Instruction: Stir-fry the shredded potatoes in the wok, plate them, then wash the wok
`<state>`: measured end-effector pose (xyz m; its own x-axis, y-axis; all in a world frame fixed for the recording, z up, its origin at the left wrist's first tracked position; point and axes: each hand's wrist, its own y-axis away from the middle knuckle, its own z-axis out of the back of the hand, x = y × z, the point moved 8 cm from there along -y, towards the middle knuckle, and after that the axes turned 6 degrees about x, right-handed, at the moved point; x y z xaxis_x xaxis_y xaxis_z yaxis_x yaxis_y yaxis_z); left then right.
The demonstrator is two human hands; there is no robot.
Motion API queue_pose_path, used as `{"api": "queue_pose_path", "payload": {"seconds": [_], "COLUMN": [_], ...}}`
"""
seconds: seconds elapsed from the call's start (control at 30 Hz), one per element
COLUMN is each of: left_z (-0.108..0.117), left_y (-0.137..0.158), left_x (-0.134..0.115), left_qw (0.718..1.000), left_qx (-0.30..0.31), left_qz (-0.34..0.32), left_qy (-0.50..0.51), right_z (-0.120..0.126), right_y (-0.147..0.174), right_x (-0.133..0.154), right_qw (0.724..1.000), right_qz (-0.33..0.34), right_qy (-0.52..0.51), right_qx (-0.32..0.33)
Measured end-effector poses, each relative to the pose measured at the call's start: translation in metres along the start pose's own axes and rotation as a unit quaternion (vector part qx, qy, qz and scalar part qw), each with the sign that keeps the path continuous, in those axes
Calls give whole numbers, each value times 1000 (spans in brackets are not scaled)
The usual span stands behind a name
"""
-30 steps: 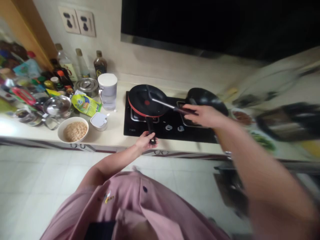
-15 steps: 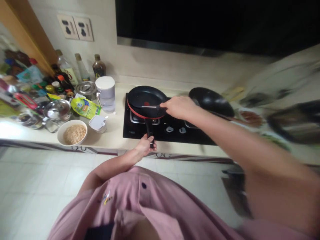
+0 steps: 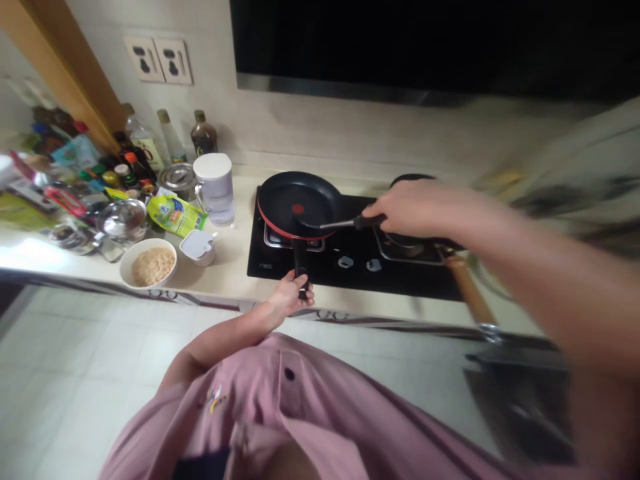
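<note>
Over the left burner is a black frying pan point(image 3: 280, 193) with a red outer side and a red dot in its middle. My left hand point(image 3: 291, 293) is closed round the pan's handle at the counter's front edge. Reaching in from the right, my right hand point(image 3: 407, 207) is closed on the dark grip of a spatula point(image 3: 337, 225). Its metal shaft crosses the pan's right rim. The blade lies low inside the pan and barely shows against the black surface.
A wok's wooden handle point(image 3: 470, 290) juts over the counter edge; my right arm hides much of the wok. On the left stand a bowl of oats point(image 3: 153, 265), a lidded white tub point(image 3: 199, 248), a water jug point(image 3: 215, 187) and several bottles. A range hood point(image 3: 425, 47) hangs above.
My right hand has moved right, drawing the spatula toward the pan's right side. My left hand keeps its hold on the pan handle. The view has shifted slightly.
</note>
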<state>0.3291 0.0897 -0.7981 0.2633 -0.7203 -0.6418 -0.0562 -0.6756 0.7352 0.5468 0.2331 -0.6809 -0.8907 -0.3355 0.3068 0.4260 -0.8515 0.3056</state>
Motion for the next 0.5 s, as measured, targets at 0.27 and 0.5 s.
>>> {"api": "queue_pose_path", "payload": {"seconds": [0.27,0.5], "left_z": [0,-1], "left_y": [3,5], "left_x": [-2,-3], "left_qw": [1000,999], "left_qx": [-13,-22], "left_qz": [-20,-23], "left_qy": [0,-8], "right_z": [-6,-16], "right_y": [-33,-52], "right_x": [60,7], "right_qw": [999,997], "right_qz": [2,-40], "right_qy": [12,-40], "right_qx": [-34,-51]}}
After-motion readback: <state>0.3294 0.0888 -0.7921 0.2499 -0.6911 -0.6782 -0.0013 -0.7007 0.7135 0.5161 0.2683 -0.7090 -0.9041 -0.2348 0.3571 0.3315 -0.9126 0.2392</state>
